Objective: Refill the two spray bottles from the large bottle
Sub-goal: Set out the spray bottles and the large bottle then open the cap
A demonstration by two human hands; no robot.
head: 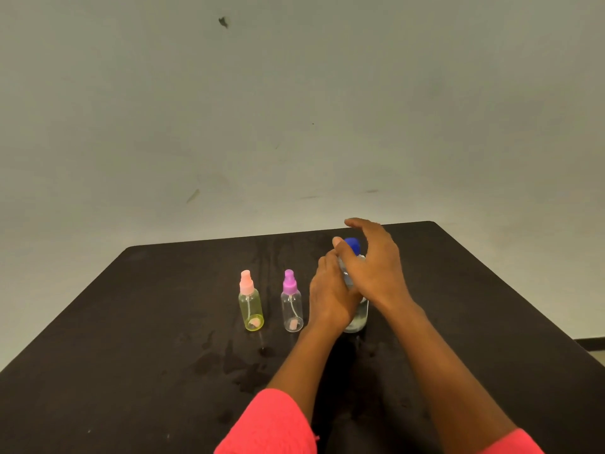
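Note:
The large clear bottle [358,317] with a blue cap [353,244] stands upright on the black table [163,355]. My left hand [330,296] grips its body from the left side. Over the cap hovers my right hand [376,267], fingers arched and spread, the thumb beside the cap; I cannot tell if it touches. To the left stand two small spray bottles: a yellow-green one with a pink sprayer [250,306] and a clear one with a purple sprayer [291,306]. Both are upright with their sprayers on.
Wet patches [242,365] darken the tabletop in front of the spray bottles. A pale wall [294,109] rises behind the table's far edge. The table's right edge runs diagonally, with floor [589,326] beyond it.

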